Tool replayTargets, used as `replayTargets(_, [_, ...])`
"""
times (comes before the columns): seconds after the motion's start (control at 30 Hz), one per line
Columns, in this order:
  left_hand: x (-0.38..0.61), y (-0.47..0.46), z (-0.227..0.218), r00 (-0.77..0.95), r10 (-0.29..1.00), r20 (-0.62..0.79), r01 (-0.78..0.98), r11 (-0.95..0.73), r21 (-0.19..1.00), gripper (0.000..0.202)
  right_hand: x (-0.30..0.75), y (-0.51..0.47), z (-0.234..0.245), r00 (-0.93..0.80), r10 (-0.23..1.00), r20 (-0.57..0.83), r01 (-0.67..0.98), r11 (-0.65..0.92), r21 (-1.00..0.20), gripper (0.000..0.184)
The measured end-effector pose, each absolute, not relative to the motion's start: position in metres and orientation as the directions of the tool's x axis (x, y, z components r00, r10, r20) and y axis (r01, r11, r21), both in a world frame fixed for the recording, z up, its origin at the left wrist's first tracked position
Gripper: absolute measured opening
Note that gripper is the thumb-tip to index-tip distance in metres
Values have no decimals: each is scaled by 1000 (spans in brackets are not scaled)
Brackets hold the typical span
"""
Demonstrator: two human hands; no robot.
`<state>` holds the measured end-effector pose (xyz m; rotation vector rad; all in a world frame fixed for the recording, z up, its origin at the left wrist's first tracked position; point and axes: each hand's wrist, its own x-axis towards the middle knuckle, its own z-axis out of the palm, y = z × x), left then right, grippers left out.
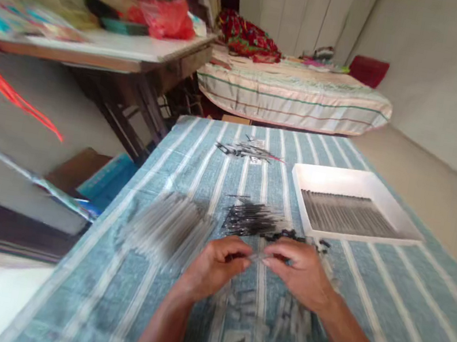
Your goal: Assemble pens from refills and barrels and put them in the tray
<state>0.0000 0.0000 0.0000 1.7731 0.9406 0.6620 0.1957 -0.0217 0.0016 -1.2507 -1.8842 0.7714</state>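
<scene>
My left hand (219, 262) and my right hand (299, 269) meet over the middle of the table, both closed in a pinch. Between their fingertips is a small translucent piece (257, 256), too blurred to name its kind. A pile of clear tubes like pen barrels (172, 229) lies left of my left hand. Just beyond the hands is a heap of thin black sticks like pen refills (251, 218), with small black caps (285, 236) by my right hand. Short clear pieces (292, 316) are scattered under my wrists.
A white tray (360, 181) holding a row of grey tubes (348, 214) stands at the right. More dark thin parts (249, 150) lie toward the far end of the striped tablecloth (104, 284). A cluttered desk (152, 50) is at the left, a bed (294, 91) beyond.
</scene>
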Motion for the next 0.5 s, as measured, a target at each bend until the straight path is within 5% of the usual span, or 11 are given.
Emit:
replayTargets(0.27, [2, 1, 1, 367, 926, -87, 275, -19, 961, 13, 191, -22, -9, -340, 940, 20, 628, 243, -739, 15])
replayTargets(0.5, [5, 2, -8, 340, 930, -139, 275, 43, 961, 14, 213, -18, -10, -300, 946, -122, 849, 207, -486, 19])
